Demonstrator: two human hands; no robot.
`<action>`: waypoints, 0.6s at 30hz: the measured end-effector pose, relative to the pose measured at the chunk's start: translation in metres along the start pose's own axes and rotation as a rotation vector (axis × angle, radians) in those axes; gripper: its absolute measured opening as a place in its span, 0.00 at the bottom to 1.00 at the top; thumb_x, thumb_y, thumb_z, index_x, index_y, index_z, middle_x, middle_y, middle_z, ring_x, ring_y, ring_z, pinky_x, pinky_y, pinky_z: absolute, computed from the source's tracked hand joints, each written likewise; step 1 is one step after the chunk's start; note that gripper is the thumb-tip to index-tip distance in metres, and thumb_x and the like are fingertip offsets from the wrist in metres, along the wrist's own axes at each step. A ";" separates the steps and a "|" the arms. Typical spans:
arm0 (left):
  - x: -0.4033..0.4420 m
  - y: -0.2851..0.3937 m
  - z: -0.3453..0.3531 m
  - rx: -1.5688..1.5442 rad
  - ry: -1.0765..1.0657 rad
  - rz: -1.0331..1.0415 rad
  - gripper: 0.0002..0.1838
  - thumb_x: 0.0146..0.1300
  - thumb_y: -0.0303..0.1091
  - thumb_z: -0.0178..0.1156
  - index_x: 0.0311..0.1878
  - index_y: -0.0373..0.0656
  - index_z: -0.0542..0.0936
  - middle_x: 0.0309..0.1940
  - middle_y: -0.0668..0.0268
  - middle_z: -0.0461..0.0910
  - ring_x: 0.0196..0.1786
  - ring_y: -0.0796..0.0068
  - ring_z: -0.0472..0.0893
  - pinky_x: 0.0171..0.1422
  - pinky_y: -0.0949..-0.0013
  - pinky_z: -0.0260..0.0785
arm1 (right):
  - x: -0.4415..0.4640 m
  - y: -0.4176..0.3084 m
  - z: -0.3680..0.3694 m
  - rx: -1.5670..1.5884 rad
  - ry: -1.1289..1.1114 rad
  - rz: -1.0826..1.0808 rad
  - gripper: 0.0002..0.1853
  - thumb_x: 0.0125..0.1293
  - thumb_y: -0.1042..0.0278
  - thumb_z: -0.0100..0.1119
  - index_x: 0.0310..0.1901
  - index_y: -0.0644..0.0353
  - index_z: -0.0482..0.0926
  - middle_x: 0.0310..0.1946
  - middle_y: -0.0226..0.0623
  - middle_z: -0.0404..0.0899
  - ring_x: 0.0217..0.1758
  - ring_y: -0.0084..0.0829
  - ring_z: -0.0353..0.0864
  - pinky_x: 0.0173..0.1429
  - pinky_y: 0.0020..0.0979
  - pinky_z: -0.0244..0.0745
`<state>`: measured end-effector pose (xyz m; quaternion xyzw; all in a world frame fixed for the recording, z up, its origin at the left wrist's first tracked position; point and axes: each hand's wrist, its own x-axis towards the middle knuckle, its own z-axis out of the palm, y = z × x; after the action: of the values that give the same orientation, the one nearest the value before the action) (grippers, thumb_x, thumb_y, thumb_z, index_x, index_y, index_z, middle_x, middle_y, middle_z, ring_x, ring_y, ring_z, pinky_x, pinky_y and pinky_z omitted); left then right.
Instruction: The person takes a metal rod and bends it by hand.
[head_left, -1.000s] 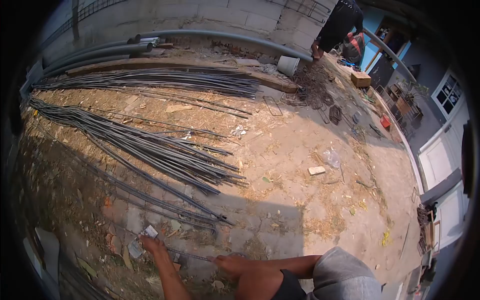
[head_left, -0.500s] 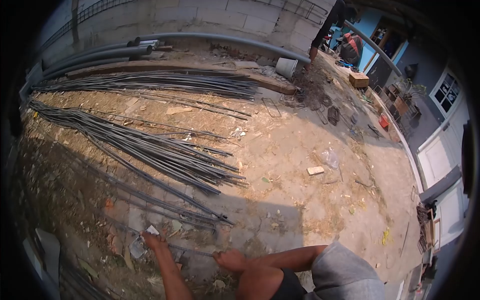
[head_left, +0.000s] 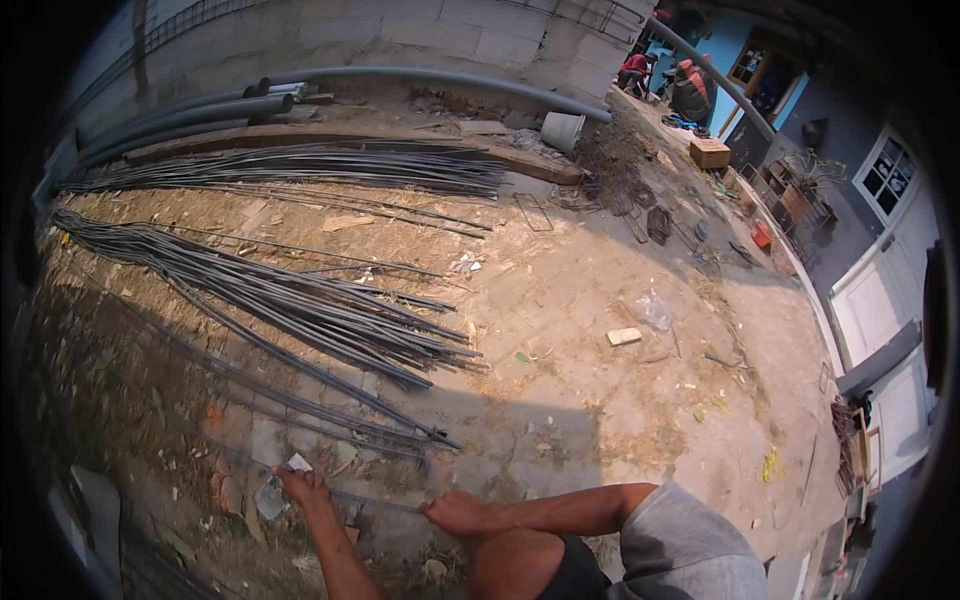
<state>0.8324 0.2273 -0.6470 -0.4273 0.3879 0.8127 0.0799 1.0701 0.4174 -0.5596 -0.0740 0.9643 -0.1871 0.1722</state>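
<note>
My left hand [head_left: 302, 486] is closed around a thin steel reinforcing bar [head_left: 375, 502] near the bottom of the view. My right hand [head_left: 456, 512] grips the same bar at its right end, beside my bent knee. Between the hands the bar runs low over shaded ground. A crumpled clear plastic piece [head_left: 270, 497] lies just left of my left hand. Beyond my hands, several loose bars [head_left: 300, 402] stretch to the left, blurred in part. A large fanned bundle of bars [head_left: 310, 305] lies behind them.
A second bar bundle [head_left: 330, 168] lies farther back, near grey pipes [head_left: 200, 112] and a wooden beam [head_left: 540, 165]. A whitish bucket [head_left: 562, 131] rests by the block wall [head_left: 430, 35]. A brick [head_left: 623, 337] lies right of centre. A person in red [head_left: 635, 68] is in the background.
The view has shifted slightly, and the red-clad person has come into sight while a dark-clothed figure by the wall has gone. Both hands stay on the bar, almost unmoved.
</note>
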 end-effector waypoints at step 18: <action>-0.006 0.003 -0.007 -0.114 -0.125 -0.038 0.21 0.75 0.57 0.39 0.44 0.49 0.68 0.16 0.75 0.53 0.14 0.81 0.51 0.16 0.72 0.44 | 0.001 0.000 0.013 -0.010 -0.036 0.062 0.12 0.60 0.73 0.50 0.45 0.60 0.77 0.28 0.45 0.82 0.33 0.46 0.85 0.34 0.45 0.79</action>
<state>0.8395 0.2214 -0.6434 -0.3871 0.3271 0.8568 0.0951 1.0738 0.4132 -0.5711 -0.0483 0.9638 -0.1754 0.1948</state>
